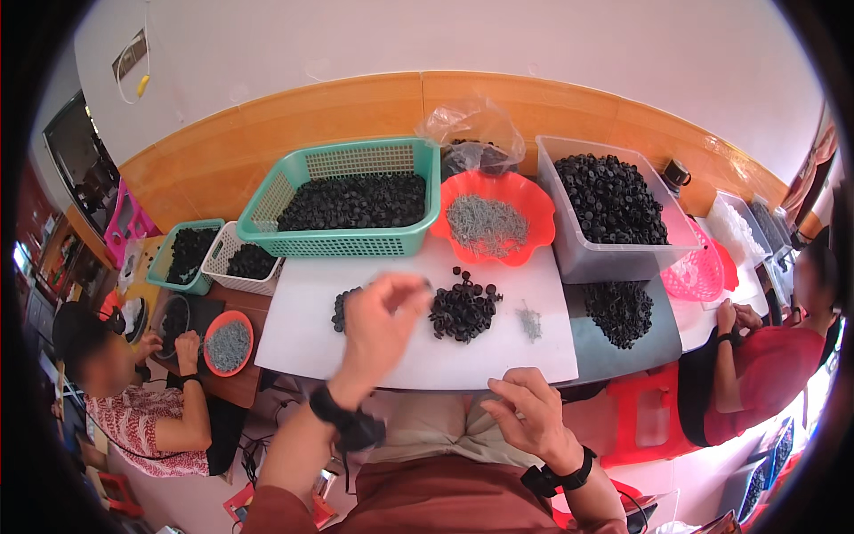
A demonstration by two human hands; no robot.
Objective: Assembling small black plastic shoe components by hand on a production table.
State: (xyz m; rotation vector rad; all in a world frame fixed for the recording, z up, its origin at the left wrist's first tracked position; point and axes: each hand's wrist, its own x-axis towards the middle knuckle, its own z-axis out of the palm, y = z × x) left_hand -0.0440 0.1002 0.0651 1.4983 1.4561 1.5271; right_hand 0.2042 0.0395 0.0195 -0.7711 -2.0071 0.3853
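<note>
My left hand (384, 325) is over the white board (391, 367), its fingers bent toward the thumb. A dark bit shows at its fingertips, too small and blurred to name. Just right of it lies a loose pile of small black round parts (464, 309); a smaller pile of black parts (341, 313) is partly hidden behind the hand. Near the board's front edge, above my lap, my right hand (535, 416) has loosely curled fingers, with thumb and forefinger apart and nothing visible between them. A small heap of thin grey metal pins (530, 320) lies beyond it.
Behind the board stand a green basket (338, 242) of black parts, a red scalloped bowl (540, 214) of grey pins and a clear bin (587, 260) of black parts. More black parts (620, 313) lie right. Co-workers sit at left (142, 418) and right (765, 383).
</note>
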